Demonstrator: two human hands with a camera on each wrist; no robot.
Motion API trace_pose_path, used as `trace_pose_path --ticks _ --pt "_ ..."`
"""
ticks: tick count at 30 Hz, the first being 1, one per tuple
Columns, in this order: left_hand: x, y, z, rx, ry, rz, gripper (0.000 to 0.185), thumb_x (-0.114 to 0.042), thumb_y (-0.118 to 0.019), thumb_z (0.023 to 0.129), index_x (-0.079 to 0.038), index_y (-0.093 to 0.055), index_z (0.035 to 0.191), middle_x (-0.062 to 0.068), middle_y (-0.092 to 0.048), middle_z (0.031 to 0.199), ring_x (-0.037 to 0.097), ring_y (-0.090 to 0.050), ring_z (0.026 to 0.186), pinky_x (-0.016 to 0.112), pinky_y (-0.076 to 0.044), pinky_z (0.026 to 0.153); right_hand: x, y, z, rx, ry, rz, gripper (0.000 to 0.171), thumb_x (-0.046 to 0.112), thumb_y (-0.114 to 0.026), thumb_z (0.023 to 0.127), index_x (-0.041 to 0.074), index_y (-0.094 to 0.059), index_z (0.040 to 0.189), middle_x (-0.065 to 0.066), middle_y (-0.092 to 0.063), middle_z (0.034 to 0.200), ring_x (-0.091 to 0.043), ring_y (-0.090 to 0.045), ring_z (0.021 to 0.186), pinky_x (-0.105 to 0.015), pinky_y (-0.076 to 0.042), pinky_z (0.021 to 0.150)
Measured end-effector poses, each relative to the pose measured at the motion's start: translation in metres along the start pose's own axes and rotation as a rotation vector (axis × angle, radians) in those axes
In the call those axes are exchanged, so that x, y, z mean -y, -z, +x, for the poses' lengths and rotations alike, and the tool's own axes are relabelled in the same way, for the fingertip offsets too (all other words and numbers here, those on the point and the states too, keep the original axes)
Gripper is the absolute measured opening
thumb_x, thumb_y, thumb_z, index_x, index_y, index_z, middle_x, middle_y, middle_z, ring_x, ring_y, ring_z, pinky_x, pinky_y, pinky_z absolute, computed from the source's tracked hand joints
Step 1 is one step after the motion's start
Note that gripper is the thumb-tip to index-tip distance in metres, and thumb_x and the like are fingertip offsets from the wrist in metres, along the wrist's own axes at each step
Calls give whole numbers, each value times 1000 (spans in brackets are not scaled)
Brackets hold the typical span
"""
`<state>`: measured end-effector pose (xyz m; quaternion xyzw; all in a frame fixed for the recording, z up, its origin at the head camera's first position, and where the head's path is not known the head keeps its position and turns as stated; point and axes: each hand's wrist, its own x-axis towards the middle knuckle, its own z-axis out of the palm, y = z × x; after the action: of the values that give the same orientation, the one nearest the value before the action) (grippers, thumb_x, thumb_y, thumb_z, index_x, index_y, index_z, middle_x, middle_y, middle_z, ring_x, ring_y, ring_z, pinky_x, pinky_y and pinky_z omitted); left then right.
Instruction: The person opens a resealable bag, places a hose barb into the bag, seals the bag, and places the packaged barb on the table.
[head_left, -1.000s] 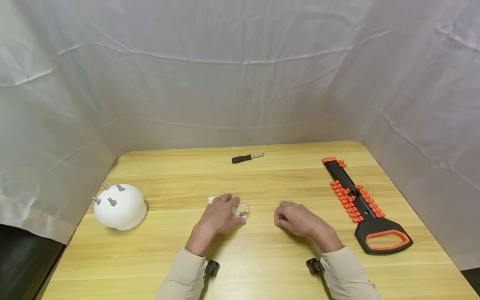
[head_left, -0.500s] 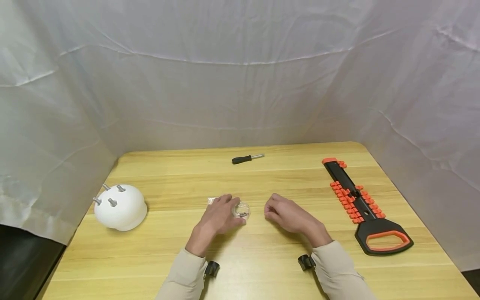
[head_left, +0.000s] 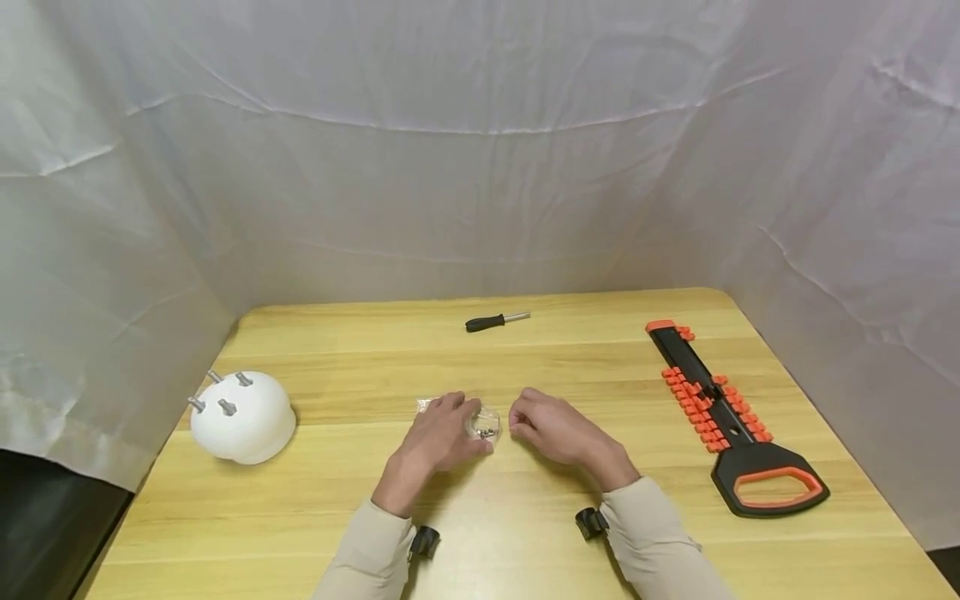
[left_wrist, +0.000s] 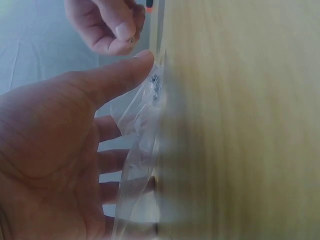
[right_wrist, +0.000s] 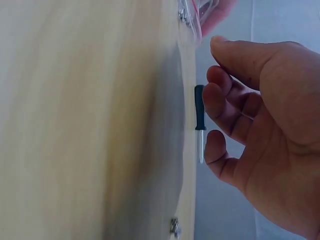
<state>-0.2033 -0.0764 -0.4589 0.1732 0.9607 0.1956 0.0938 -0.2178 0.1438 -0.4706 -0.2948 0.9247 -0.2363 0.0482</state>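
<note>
A small clear plastic bag (head_left: 486, 425) with tiny metal screws (left_wrist: 155, 85) inside lies on the wooden table (head_left: 525, 517). My left hand (head_left: 441, 435) rests on the bag (left_wrist: 138, 131), fingers laid over its left part and thumb (left_wrist: 120, 75) against its near edge. My right hand (head_left: 553, 430) hovers just right of the bag, its fingers loosely curled with their tips close to the bag's right edge. In the right wrist view the right hand (right_wrist: 260, 115) holds nothing, and the bag's corner (right_wrist: 194, 14) shows beyond the thumb.
A black-handled screwdriver (head_left: 495, 321) lies at the table's far middle. A black and orange rack with rows of orange clips (head_left: 716, 408) lies along the right side. A white dome with metal pegs (head_left: 242, 415) sits at the left edge. White cloth walls surround the table.
My right hand has slid left across the table from well right of the bag to just beside it. The left hand has stayed on the bag.
</note>
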Motion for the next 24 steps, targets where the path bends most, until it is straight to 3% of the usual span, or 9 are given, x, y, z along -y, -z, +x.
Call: trace_pose_path --ticks 12,24 --pt "1 -2 0 1 -8 33 70 -49 -68 85 -15 -48 142 17 -41 149 42 -38 136 63 -34 109 14 -7 17 52 13 -47 10 24 -56 98 21 -64 95 12 -53 93 -4 -51 78 -23 -48 74" --pt "0 0 0 5 -9 47 70 -50 -68 85 -15 -48 142 17 -41 150 41 -39 137 62 -35 108 19 -6 19 41 32 -24 10 24 -58 97 20 -66 97 11 -51 91 -4 -50 77 -22 -48 72"
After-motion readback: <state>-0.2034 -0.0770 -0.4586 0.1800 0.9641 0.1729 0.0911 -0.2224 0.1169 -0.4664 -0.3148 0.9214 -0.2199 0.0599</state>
